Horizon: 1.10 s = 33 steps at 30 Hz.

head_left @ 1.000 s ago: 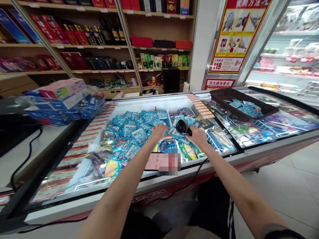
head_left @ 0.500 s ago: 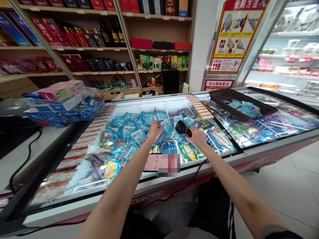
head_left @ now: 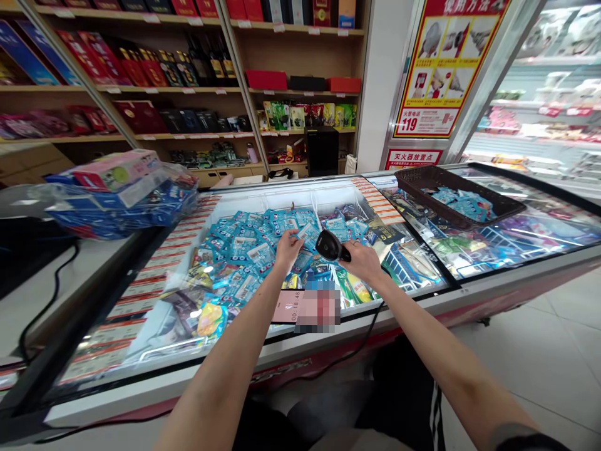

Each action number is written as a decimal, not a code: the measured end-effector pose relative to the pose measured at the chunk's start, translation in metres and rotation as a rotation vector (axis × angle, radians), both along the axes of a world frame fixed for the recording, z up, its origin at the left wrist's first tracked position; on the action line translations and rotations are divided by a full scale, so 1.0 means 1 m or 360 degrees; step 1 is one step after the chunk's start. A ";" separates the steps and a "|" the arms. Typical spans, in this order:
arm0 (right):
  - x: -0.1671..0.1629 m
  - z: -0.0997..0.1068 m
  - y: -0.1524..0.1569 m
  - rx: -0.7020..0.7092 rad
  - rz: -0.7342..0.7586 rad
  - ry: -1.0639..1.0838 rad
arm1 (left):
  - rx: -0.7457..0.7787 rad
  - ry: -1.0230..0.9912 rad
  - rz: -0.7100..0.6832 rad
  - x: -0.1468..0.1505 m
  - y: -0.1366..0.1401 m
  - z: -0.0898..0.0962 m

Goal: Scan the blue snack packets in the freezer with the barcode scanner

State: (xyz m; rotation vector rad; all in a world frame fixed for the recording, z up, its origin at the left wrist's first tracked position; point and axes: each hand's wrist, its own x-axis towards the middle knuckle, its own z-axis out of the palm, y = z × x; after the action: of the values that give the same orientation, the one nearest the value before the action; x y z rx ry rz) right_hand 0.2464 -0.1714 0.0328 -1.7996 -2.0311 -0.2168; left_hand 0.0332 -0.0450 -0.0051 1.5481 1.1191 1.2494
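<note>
My right hand (head_left: 364, 262) is wrapped round the handle of a black barcode scanner (head_left: 330, 245), its head pointing left toward my left hand. My left hand (head_left: 288, 250) pinches the edge of a small blue packet (head_left: 308, 232) with a white label, just left of the scanner head. Many more blue packets (head_left: 244, 247) lie spread in a loose heap around and beyond my hands, at the chest freezer (head_left: 235, 369) with its glass top. A phone (head_left: 287, 305) with a pink screen showing a timer lies near the front edge, partly blurred out.
A brown basket (head_left: 509, 203) holding more blue packets stands on the right part of the freezer. Plastic-wrapped boxes (head_left: 122, 197) are stacked at the left. The scanner's black cable (head_left: 350, 352) hangs along the freezer front. Shelves (head_left: 188, 91) of boxes and bottles stand behind.
The scanner in my right hand has moved a little left, closer to the packet at my left hand. My left hand has shifted slightly left and down.
</note>
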 end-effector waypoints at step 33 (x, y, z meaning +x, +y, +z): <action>-0.009 0.012 -0.004 0.0034 0.0110 -0.0062 | 0.0241 0.0150 0.0214 0.003 -0.014 0.015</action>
State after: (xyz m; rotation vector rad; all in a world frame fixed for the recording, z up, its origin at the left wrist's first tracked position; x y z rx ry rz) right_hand 0.2373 -0.1755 0.0453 -1.7217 -2.1056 -0.2540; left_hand 0.0366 -0.0587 0.0099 1.6818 1.2297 1.3904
